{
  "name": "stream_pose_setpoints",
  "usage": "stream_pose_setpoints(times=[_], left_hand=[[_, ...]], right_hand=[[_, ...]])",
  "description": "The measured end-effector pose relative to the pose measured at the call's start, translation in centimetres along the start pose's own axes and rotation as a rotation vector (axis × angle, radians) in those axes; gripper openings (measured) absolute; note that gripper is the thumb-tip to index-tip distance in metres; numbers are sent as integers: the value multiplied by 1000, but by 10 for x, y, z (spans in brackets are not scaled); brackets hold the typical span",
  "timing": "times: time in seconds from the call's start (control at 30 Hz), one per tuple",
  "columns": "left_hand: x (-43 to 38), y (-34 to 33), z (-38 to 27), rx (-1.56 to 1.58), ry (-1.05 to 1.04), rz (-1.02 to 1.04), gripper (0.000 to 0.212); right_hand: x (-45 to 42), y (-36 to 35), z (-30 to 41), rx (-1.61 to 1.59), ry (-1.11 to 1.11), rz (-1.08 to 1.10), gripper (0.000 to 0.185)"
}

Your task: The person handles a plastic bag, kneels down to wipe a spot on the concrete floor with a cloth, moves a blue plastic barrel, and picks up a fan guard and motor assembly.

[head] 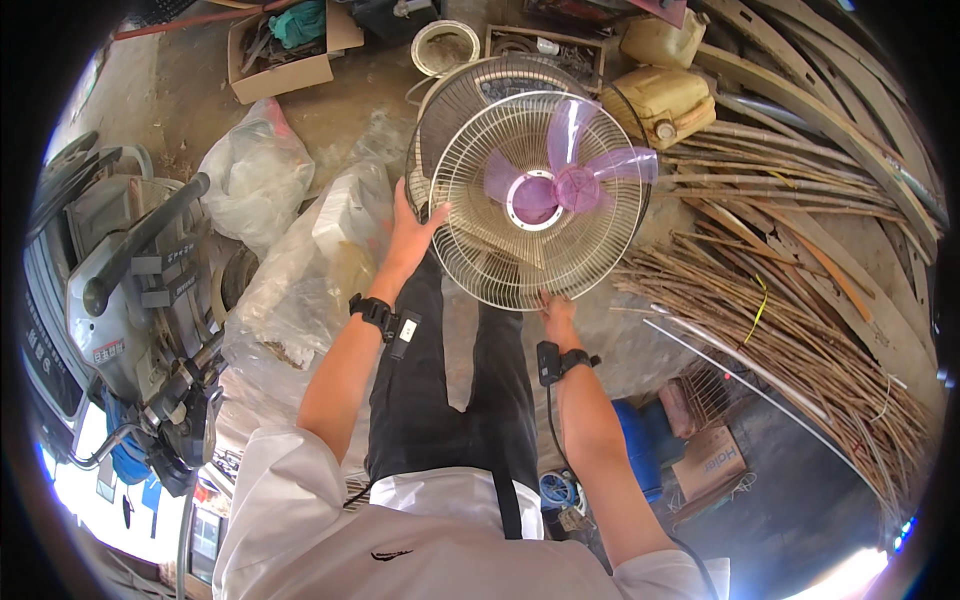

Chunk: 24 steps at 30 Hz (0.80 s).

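Observation:
A round white wire fan guard (480, 259) is held up in front of me, with a white ring around its middle. A translucent purple fan blade (576, 189) overlaps it, its hub off to the right of the ring and one vane crossing the rim. My left hand (411, 238) grips the left rim, thumb on the front. At the bottom rim, the fingers of my right hand (558, 309) are closed on the wire. A dark wire guard (442, 112) shows behind the white one, mostly covered by it. Whether the two guards touch cannot be made out.
Plastic-wrapped items (300, 262) and a stuffed plastic bag (259, 169) lie to the left, near a parked scooter (112, 315). Yellowed jerrycans (667, 105) and bundled sticks (765, 322) lie right. A cardboard box (289, 79), a bucket (445, 46) and a wooden tray (596, 56) stand ahead.

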<state>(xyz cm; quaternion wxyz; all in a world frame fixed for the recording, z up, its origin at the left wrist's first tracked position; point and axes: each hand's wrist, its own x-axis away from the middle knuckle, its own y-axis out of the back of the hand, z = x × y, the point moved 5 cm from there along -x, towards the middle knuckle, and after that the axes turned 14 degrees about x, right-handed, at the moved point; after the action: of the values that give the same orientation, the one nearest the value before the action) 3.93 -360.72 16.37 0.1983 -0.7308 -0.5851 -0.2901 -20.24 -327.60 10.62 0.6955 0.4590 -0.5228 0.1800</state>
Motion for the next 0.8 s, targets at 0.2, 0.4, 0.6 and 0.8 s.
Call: stream_pose_setpoints(times=[0.2, 0.4, 0.6, 0.8], left_hand=[[-27, -21, 17, -420, -84, -46, 82], [-52, -3, 39, -291, -152, 88, 76], [-32, -5, 20, -234, -124, 54, 79], [5, -31, -8, -532, -162, -144, 86]], right_hand=[[-32, -18, 9, 130, 64, -18, 29], [16, -29, 40, -46, 117, -79, 30], [-10, -20, 19, -8, 208, 11, 45], [-17, 4, 28, 228, 440, -68, 61]])
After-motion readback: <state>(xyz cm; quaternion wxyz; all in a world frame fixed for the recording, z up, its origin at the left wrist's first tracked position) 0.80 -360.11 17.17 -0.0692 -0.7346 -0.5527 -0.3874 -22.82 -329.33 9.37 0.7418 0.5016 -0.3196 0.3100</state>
